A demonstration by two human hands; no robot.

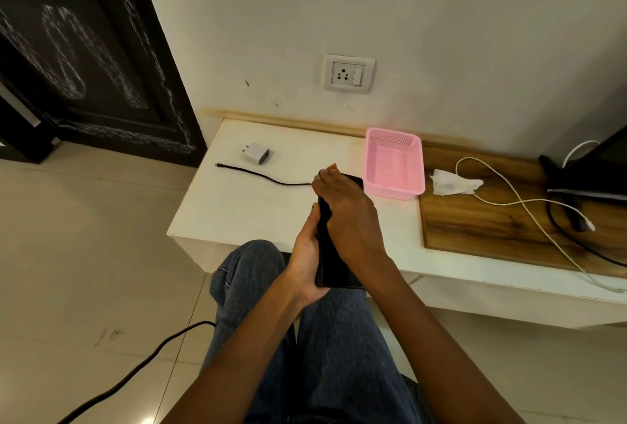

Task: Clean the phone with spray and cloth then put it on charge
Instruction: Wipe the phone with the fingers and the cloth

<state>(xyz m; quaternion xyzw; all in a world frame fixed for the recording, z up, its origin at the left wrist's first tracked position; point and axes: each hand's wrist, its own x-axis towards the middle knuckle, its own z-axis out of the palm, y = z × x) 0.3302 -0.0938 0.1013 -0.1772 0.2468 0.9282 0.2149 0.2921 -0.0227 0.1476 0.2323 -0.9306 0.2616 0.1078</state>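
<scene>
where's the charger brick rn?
Head view: the charger lies unplugged on the white table, left end, just above the black cable and down-left of the wall socket.

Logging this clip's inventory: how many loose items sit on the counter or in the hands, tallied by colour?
Black: 2, the slab phone gripped by left hand and right hand, and thin cable
White: 3, plug adapter, crumpled wipe, cable
Pink: 1, plastic basket
Total: 6
</scene>
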